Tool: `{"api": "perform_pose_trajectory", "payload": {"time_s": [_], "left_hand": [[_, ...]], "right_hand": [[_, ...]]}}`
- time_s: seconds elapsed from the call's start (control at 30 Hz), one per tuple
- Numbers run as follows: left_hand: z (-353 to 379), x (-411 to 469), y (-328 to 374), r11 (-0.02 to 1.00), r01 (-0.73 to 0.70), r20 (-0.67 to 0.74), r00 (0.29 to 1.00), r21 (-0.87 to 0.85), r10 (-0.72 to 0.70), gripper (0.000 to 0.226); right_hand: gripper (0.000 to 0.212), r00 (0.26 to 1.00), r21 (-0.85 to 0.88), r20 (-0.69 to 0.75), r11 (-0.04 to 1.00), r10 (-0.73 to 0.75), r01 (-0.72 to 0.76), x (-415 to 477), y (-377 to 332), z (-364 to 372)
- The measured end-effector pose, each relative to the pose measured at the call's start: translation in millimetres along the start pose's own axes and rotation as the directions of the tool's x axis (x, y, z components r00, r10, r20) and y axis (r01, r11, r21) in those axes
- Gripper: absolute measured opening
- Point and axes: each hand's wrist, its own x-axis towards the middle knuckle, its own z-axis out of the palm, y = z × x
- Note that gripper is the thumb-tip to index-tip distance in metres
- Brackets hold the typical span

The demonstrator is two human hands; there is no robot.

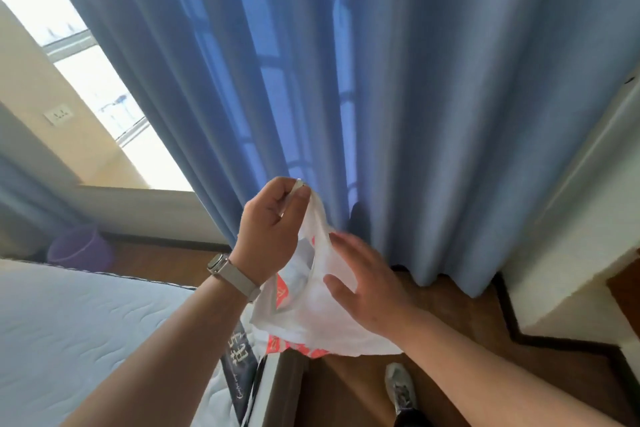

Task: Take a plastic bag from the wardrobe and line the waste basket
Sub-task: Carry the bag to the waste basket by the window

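Observation:
A white plastic bag (pixel 311 315) with orange print hangs in front of me, over the bed's corner. My left hand (pixel 268 229) pinches one handle of the bag at the top, wrist raised, a watch on it. My right hand (pixel 367 282) lies against the bag's right side with its fingers spread, thumb pressed on the plastic; whether it grips the bag is unclear. A purple waste basket (pixel 81 248) stands on the floor at the far left, beyond the bed, next to the wall under the window.
A blue curtain (pixel 346 97) hangs straight ahead down to the wooden floor (pixel 450 315). A white mattress (pixel 69 340) fills the lower left. A white cabinet edge (pixel 571 253) stands at the right. My shoe (pixel 400 388) is on the floor below.

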Motion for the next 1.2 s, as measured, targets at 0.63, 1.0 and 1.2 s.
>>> {"api": "perform_pose_trajectory", "payload": {"time_s": [0.63,1.0,1.2], "left_hand": [[-14.4,160.5,-86.9,0.942,0.202,-0.427,0.902,0.267,-0.072,0.025],[-88.7,234.8,-195.0,0.938,0.235,-0.553,0.831,0.254,-0.058,0.028],[-153.9,270.0,-235.2,0.935,0.261,-0.6,0.797,0.242,-0.068,0.015]], "right_hand": [[0.066,0.877,0.21,0.255,0.909,-0.408,0.361,267.4,46.7,25.5],[0.062,0.789,0.197,0.37,0.871,-0.49,0.449,401.9,10.4,107.8],[0.061,0.713,0.227,0.394,0.813,-0.58,0.536,471.9,-35.9,159.7]]}}
